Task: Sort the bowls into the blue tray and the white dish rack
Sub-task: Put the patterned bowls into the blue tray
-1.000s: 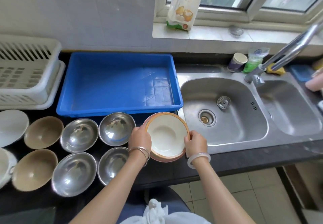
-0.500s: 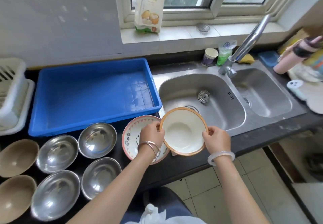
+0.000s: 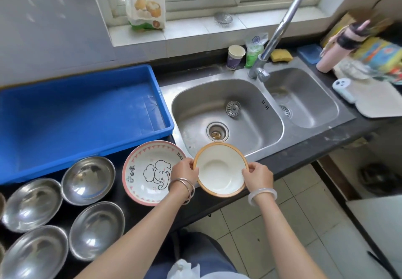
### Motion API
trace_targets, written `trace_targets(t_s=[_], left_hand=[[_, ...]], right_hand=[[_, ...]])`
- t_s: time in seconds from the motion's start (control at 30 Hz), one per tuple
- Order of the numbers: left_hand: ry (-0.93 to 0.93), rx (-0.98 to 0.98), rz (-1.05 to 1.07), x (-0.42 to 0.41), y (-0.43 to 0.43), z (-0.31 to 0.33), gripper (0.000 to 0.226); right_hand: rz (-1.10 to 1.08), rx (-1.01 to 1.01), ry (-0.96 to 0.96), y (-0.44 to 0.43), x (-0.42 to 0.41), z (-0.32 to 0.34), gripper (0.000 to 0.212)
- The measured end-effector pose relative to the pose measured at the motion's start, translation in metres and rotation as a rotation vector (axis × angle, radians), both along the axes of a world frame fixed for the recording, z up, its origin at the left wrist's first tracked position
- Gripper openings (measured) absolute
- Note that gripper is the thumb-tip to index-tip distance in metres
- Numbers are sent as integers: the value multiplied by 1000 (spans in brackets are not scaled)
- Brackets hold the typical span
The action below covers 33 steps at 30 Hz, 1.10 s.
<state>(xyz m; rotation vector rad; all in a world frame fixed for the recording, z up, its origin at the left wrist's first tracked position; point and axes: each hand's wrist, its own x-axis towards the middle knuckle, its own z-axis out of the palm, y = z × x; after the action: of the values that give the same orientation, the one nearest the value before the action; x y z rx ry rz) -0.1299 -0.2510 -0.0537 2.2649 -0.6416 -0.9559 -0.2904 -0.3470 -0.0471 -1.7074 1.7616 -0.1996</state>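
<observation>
Both hands are on the orange-rimmed bowl. The left hand pinches its left rim and the right hand pinches its right rim, each with the thumb on top of the rim and the other fingers curled under. We see the bowl held clear of the counter, over its near edge and just near of the left sink basin. Its white inside faces up and is tipped a little toward the camera. The pink-rimmed bowl (elephant drawing inside) sits flat on the counter just left of the held bowl. The left hand overlaps its right edge in view, and we cannot tell whether they touch. The blue tray lies on the counter far-left of that, with its near-right corner just beside the pink-rimmed bowl's far rim and its right wall next to the sink. Four steel bowls stand upright at near left in two rows. Steel bowl A and steel bowl B are close to the tray's near wall, and steel bowl C and steel bowl D are nearer to us. The left wrist carries metal bangles and the right a pale bangle. On the far side, the faucet rises between the two basins. A paper cup is just left of its base and a yellow sponge just right. A flour bag stands on the windowsill.
</observation>
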Motion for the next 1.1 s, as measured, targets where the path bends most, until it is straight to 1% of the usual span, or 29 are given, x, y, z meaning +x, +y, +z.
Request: trace_targets(t_s=[0.1, 0.27, 0.37, 0.43, 0.53, 0.6, 0.67, 0.7, 0.77, 0.83, 0.9, 0.97, 1.1], left_hand=[[6, -5, -10, 0, -3, -1, 17], [77, -24, 33, 0, -1, 0, 20], [110, -42, 26, 1, 2, 0, 21], [122, -62, 43, 4, 7, 2, 23], [94, -101, 128, 16, 21, 6, 25], [46, -117, 187, 27, 33, 10, 26], [0, -117, 270, 39, 49, 14, 28], [-26, -109, 311, 45, 57, 15, 29], [-95, -66, 368, 56, 73, 16, 31], [-133, -21, 410, 64, 86, 16, 37], [-126, 0, 455, 66, 97, 14, 43], [-80, 8, 474, 64, 104, 10, 45], [81, -1, 484, 57, 110, -1, 46]], right_hand=[[-19, 17, -27, -2, -3, -3, 9], [-9, 47, -93, -2, -8, -7, 7], [23, 55, -106, -2, -11, -5, 18], [60, 26, -70, -3, -10, 1, 24], [142, -123, -45, -7, -2, 15, 27], [228, -205, -126, -7, 16, 25, 23], [367, -211, -209, -4, 43, 29, 22], [455, -191, -214, -1, 58, 29, 22], [634, -129, -152, 6, 88, 23, 27], [772, -63, -20, 10, 115, 13, 37], [872, -31, 137, 11, 136, 4, 43], [937, -8, 241, 12, 150, -2, 42], [992, 11, 294, 12, 164, -12, 32]])
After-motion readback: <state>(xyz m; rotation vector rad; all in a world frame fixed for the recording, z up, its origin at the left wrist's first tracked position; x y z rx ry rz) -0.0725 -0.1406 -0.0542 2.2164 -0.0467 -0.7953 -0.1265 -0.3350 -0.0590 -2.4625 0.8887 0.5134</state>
